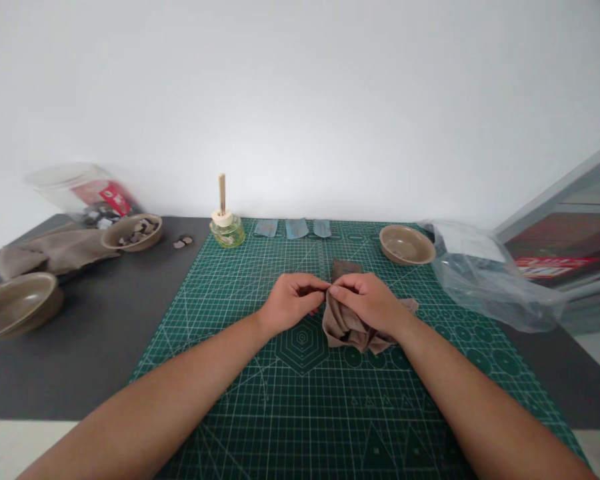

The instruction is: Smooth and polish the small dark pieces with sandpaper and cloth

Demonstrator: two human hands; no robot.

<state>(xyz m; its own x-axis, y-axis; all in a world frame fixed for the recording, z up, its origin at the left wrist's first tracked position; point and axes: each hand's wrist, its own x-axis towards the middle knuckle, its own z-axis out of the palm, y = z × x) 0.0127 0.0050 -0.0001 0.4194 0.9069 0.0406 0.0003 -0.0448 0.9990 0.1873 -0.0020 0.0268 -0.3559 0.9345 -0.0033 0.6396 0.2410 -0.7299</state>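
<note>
A crumpled brown cloth (pixel 349 327) hangs from my right hand (pixel 365 295), which is closed with thumb and forefinger pinching its upper edge. My left hand (pixel 295 298) meets it fingertip to fingertip, thumb and forefinger pressed together. Whatever is between the left fingers is too small or hidden to name. Just beyond the right hand, a dark brown square piece (pixel 346 268) lies on the green cutting mat (pixel 220 400), partly covered by the hand.
Along the mat's back edge stand a glass bottle (pixel 229 230) with a wooden stick and several blue-grey pieces (pixel 297 229). A brown bowl (pixel 407 245) and a plastic bag (pixel 485 287) are at right. Leftward are a bowl of dark chips (pixel 134 233), another bowl (pixel 20 307), brown fabric (pixel 60 252).
</note>
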